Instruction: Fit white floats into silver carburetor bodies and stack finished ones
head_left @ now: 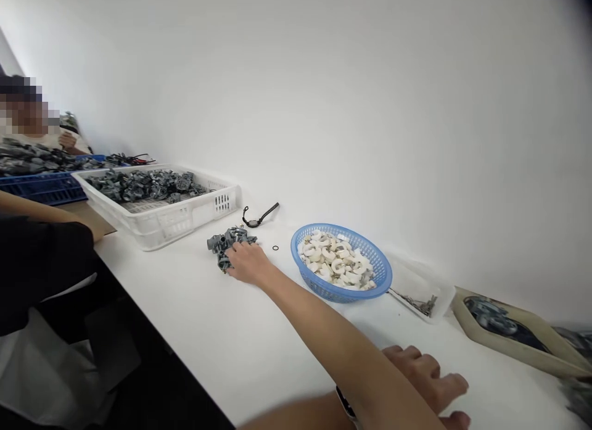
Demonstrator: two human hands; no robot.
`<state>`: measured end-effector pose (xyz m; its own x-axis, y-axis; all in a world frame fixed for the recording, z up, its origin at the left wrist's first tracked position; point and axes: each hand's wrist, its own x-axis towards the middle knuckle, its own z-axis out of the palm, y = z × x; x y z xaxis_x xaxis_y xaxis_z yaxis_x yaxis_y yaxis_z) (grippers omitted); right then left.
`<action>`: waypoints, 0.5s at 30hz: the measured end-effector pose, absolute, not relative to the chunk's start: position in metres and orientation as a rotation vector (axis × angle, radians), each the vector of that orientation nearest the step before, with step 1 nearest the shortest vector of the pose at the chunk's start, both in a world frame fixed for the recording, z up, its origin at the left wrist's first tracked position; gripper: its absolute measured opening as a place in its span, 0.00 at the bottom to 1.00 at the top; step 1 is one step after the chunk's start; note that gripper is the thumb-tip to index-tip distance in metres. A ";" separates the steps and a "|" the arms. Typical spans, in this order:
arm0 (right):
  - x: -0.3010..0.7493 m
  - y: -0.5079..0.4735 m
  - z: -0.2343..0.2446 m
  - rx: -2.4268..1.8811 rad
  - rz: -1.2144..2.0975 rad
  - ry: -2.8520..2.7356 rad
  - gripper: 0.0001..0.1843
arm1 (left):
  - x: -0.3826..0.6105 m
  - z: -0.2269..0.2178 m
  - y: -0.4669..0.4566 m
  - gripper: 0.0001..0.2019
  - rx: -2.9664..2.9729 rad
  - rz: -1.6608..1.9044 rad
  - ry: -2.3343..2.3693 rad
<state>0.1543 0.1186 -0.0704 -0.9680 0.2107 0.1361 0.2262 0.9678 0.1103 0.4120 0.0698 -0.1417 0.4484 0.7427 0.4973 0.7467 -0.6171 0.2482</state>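
My right arm reaches across over my left one to a small cluster of grey metal carburetors [226, 240] on the white table. My right hand [248, 261] lies over their near side with its fingers curled onto them; the fingertips are partly hidden. At the lower right, my left hand [423, 377] is palm down over the table, fingers bent and apart, with nothing in it. A watch [346, 402] on the left wrist is partly covered by my right forearm. Beyond the carburetors lie a black-strapped wristwatch [254, 222] and a small black ring [275, 248].
A blue basket [386, 282] holds white C-shaped pieces. Right of it stand a clear tray [444, 294] with metal bits and a beige tray [481, 340] with metal parts. A white crate [161, 229] of carburetors stands left. Another person [69, 140] sits behind a blue crate [32, 189].
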 end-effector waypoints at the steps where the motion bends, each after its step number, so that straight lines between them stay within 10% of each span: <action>1: 0.154 0.118 -0.073 -0.348 -0.148 -2.980 0.18 | 0.414 -0.146 0.071 0.19 -2.624 -0.990 -1.362; 15: 0.184 0.118 -0.062 -0.592 0.339 -3.069 0.18 | 0.411 -0.153 0.083 0.20 -2.687 -0.925 -1.383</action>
